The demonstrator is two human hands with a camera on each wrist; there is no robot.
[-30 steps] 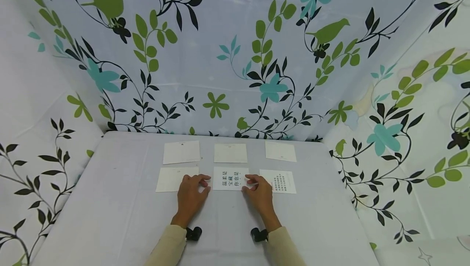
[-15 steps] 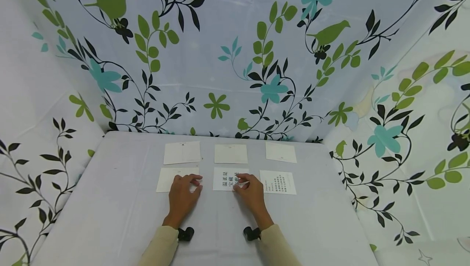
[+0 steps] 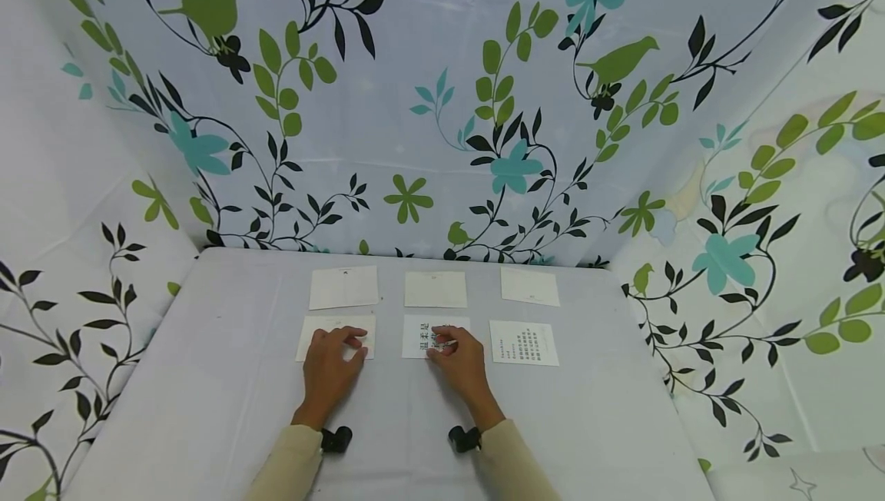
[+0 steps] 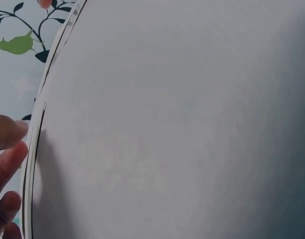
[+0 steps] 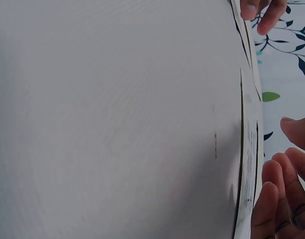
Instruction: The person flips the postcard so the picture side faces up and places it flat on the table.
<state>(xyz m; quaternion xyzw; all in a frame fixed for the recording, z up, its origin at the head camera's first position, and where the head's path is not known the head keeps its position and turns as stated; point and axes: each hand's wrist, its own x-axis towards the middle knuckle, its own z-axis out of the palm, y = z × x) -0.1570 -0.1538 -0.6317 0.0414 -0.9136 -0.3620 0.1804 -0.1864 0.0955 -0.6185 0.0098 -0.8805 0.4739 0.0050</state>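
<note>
In the head view my left hand (image 3: 329, 374) is over the front-left card (image 3: 323, 322), a plain white one. My right hand (image 3: 462, 370) overlaps the front-middle card (image 3: 415, 341), which bears large dark Chinese characters, partly hidden by the fingers. Neither hand holds anything; the fingers are loosely bent, with a gap to the thumb. The left wrist view has the left thumb (image 4: 10, 132) apart from the fingertips, just past the card edges. The right wrist view likewise shows the right thumb (image 5: 294, 132) apart from the fingers, beside a card with printed text (image 5: 248, 169).
A front-right card (image 3: 524, 343) carries smaller lines of print. Behind lie three pale cards: left (image 3: 343, 288), middle (image 3: 435, 290) and right (image 3: 529, 286). All rest on a white-covered table (image 3: 207, 393), enclosed by leaf-patterned cloth (image 3: 387, 101). A black camera sits on each wrist.
Both hands have moved left. The right has left the gap beside the front-right card and now covers part of the middle card; the left is farther over the front-left card. The cards stay put.
</note>
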